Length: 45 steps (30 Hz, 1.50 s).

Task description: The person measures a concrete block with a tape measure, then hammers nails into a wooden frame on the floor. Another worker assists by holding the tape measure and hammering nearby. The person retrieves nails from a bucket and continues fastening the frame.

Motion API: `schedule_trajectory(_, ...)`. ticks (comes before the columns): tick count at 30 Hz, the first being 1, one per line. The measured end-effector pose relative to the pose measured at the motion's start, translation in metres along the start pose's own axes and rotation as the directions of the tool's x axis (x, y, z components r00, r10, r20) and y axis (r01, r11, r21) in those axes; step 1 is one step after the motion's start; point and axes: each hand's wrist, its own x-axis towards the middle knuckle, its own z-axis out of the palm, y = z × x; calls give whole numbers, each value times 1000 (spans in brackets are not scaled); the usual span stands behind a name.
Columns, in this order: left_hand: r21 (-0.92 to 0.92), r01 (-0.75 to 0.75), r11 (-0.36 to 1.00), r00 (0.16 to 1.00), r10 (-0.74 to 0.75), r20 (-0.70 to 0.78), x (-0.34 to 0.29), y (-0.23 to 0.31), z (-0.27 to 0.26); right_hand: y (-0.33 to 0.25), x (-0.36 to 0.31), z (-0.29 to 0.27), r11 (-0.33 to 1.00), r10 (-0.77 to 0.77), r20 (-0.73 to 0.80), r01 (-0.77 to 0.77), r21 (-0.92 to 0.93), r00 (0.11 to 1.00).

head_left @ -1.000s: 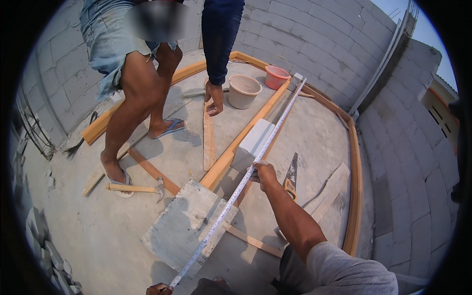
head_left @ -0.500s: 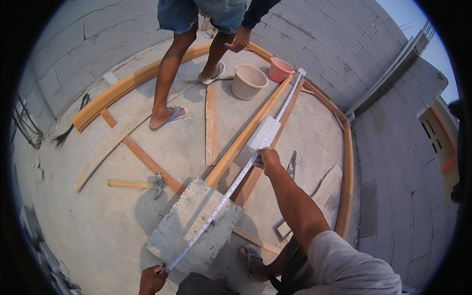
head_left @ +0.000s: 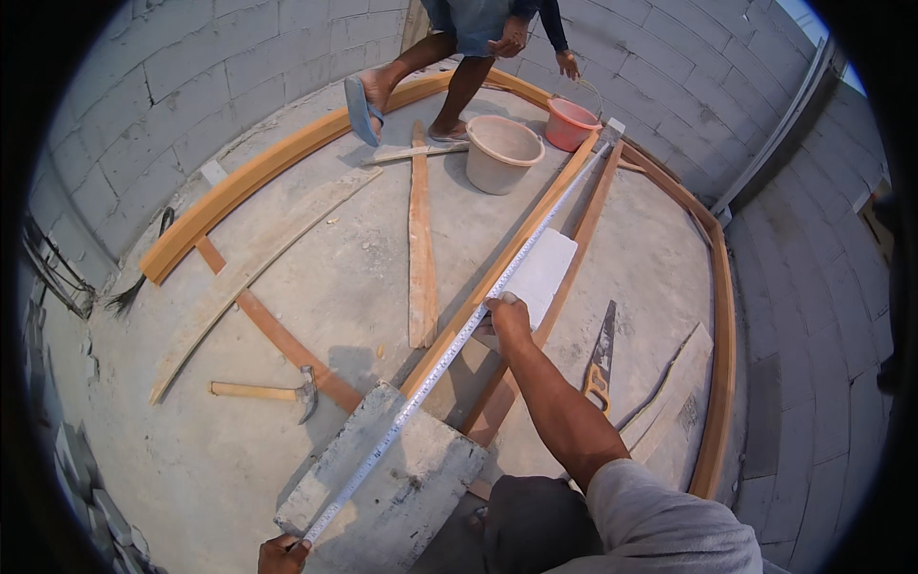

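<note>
A white tape measure blade (head_left: 409,407) runs diagonally from the near left to the far end of two long timbers. My left hand (head_left: 283,554) is closed on its near end, at the corner of a rough concrete block (head_left: 411,493). Farther up, the fingers of my right hand (head_left: 507,314) close round the blade, above the left timber (head_left: 516,251). Just beyond that hand a white block (head_left: 545,275) lies between this timber and the right timber (head_left: 574,287). What lies under my right palm is hidden.
A co-worker's hand (head_left: 568,65) reaches toward a red bucket (head_left: 572,124); a grey bucket (head_left: 502,153) stands nearby. A hammer (head_left: 268,390) lies left, a handsaw (head_left: 601,359) right. Loose boards (head_left: 421,249) and a long wooden frame (head_left: 287,158) cover parts of the floor.
My right hand and the tape blade have shifted left, from over the white block to the left timber. The co-worker has stepped right, toward the red bucket. My view has shifted.
</note>
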Motion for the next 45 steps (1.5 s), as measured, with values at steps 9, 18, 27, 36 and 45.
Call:
schedule_trajectory(9,78,-8,997,996,14,-84,-20,19,8,10,15,5,997,45,27,-46,66,999)
schedule_trajectory(18,-26,-80,996,992,77,-95,23,1,-2,-5,25,10,996,-37,66,32,80,997)
schedule_trajectory(27,150,59,987,997,-51,-61,19,66,-8,-17,35,17,990,-46,46,39,137,998)
schedule_trajectory(36,322,23,947,983,37,-181,37,44,-33,23,-21,43,897,-24,353,176,-405,935)
schedule_trajectory(45,219,47,975,990,-16,-140,38,11,-60,31,-81,98,582,-389,555,663,-471,735)
